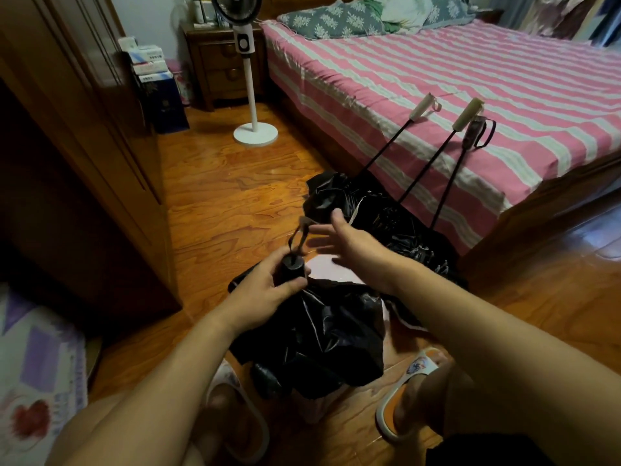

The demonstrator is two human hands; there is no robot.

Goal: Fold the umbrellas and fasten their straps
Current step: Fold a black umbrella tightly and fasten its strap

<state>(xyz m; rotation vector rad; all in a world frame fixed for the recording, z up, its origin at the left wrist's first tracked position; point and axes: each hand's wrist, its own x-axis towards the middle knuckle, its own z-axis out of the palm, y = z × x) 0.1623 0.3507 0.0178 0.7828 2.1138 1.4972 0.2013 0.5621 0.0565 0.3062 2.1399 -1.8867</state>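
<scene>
Wooden bedroom floor [215, 196] runs beside a striped bed [470, 95], and a person crouches over a crumpled black umbrella [319, 331] lying on the floor between their slippers. Their left hand [265, 287] grips its stubby handle [291, 268], probably to steady it while the canopy is gathered. Their right hand [342, 240] hovers open, fingers spread, holding nothing, close to the wrist loop [300, 237]. Three more umbrellas [386, 210] lean with handles on the bed's near edge, shafts extended, seemingly waiting their turn
</scene>
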